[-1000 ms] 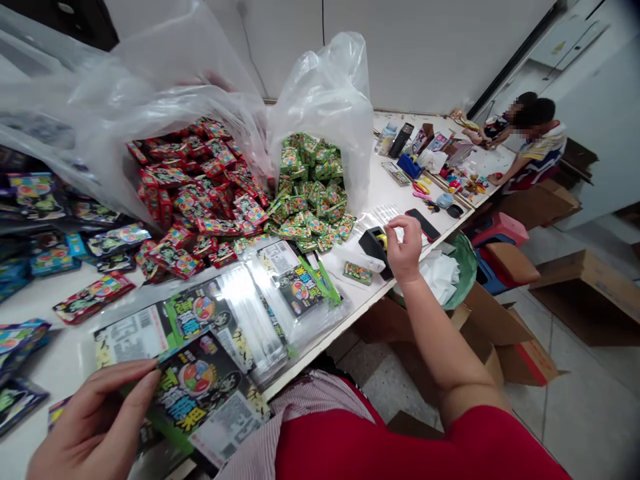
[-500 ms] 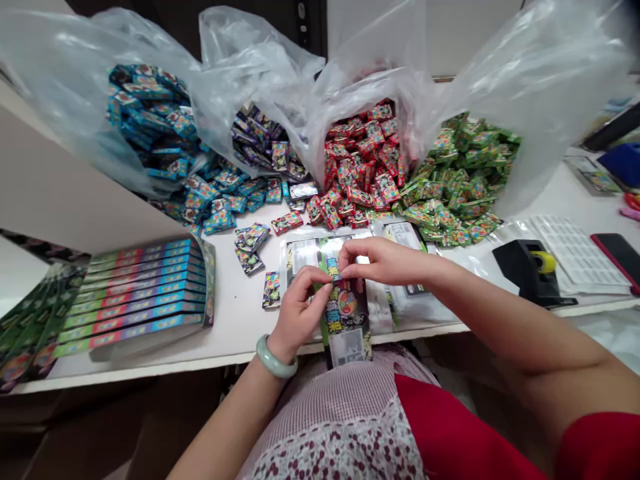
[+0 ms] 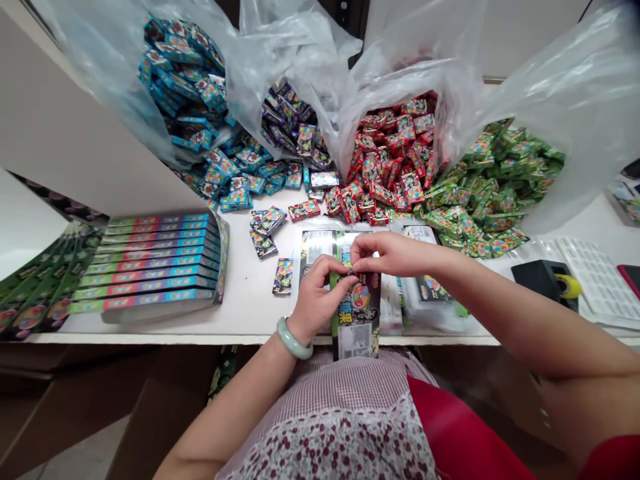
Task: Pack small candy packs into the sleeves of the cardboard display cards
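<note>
I see both hands meeting at the top edge of a dark printed packet (image 3: 356,313) lying at the near edge of the bench (image 3: 250,300). My left hand (image 3: 320,297) has its grip pinched on the packet's top, and my right hand (image 3: 395,253) pinches the same edge beside it. The packet shows a coloured wheel logo and a white label; its lettering is too small to read.
</note>
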### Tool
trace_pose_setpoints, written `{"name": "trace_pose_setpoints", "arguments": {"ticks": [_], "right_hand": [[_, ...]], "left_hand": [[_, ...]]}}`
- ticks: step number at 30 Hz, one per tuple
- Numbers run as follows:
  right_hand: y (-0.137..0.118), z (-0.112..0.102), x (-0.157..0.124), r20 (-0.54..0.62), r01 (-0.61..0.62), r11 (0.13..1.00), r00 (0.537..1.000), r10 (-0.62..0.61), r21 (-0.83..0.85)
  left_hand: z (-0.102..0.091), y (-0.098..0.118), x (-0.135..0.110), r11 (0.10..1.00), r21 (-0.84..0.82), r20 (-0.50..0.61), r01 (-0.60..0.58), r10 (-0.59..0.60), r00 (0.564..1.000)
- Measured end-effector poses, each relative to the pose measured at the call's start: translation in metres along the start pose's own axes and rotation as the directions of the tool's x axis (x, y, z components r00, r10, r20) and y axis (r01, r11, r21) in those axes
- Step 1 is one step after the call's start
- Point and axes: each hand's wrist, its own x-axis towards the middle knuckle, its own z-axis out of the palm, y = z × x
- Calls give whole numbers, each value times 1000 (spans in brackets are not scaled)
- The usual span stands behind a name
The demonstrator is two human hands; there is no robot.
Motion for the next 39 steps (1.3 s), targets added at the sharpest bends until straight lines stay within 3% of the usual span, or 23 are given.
{"name": "trace_pose_setpoints", "arguments": {"ticks": [3, 6, 9, 12, 15, 17, 19, 21, 23, 25, 28, 30, 32, 33, 34, 35, 37, 39], "right_hand": [[4, 6, 2, -62, -46, 997, 997, 50, 67], [10, 14, 4, -77, -154, 940, 980, 185, 304], [16, 20, 4, 83, -334, 788, 936, 343, 517], [19, 20, 1, 247, -468, 637, 879, 408, 613], [14, 13, -13, 230, -405, 651, 912, 340, 642], [8, 7, -24, 118, -290, 722, 953, 280, 628], [2, 4, -31, 42, -260, 773, 956, 290, 579], [-6, 9, -28, 203, -360, 745, 933, 298, 562], [-17, 23, -16, 366, -442, 683, 892, 266, 582], [-30, 43, 2, 381, -441, 641, 893, 240, 629], [-45, 70, 39, 232, -331, 694, 944, 236, 639], [-51, 82, 68, 87, -196, 790, 980, 180, 581], [-56, 89, 96, -61, -17, 874, 997, 53, 486], [-60, 92, 110, -122, 75, 903, 992, -25, 422], [-65, 95, 123, -174, 163, 925, 979, -108, 343], [-72, 97, 136, -217, 247, 938, 956, -195, 245], [-87, 103, 159, -280, 385, 923, 885, -372, -9], [-103, 109, 180, -300, 458, 849, 798, -523, -262]], "left_hand": [[2, -1, 0, 999, 32, -38, 1, 0, 999], [2, -1, -1, 998, 68, -53, 5, -1, 999], [4, -2, -6, 997, 3, -31, 72, -72, 997], [7, 1, -16, 956, -179, 95, 231, -216, 972], [-5, 17, -27, 928, -249, 167, 278, -242, 956], [-25, 38, -31, 967, -217, 83, 134, -119, 989], [-49, 61, -33, 988, -121, -25, -96, 93, 995], [-71, 78, -34, 952, 26, -63, -304, 305, 950], [-85, 83, -38, 879, 195, -2, -435, 444, 896], [-93, 78, -43, 770, 361, 115, -525, 522, 845], [-106, 60, -56, 599, 578, 227, -554, 534, 814], [-128, 47, -66, 548, 696, 214, -464, 458, 863], [-165, 33, -75, 553, 791, 51, -262, 366, 929], [-187, 26, -78, 572, 809, -95, -131, 347, 933], [-211, 19, -80, 575, 818, -252, 26, 318, 914], [-233, 12, -80, 567, 817, -323, 105, 300, 898], [-272, 0, -77, 548, 818, -368, 174, 265, 891], [-297, -9, -70, 532, 826, -356, 186, 237, 904]]}}
